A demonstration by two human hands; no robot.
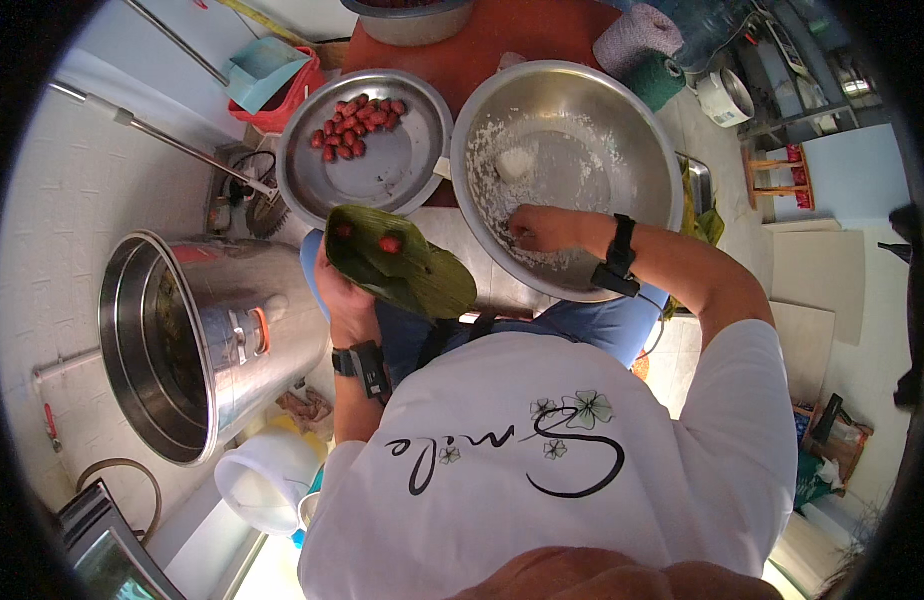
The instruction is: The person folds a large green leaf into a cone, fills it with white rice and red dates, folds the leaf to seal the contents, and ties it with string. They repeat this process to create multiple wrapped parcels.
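My left hand [343, 281] holds a green leaf [432, 277], folded into a pocket, over my lap. Inside the leaf sit two red dates [389, 244]; the farther one is in shade. Most of my left fingers are hidden beneath the leaf. My right hand [540, 229] is down in a large steel basin [660, 176], fingers curled at the near left wall. White rice grains [518, 161] lie in a small heap and cling to the basin's inside. Whether rice is between my right fingers is hidden. A shallow steel basin [293, 180] to the left holds several red dates [357, 124].
Both basins rest on a red table [492, 37], with another metal basin [417, 26] at its far edge. Yarn cones [638, 37] stand at back right. A tall steel pot [259, 300] and white bucket [263, 480] are at my left. More leaves [706, 225] lie right.
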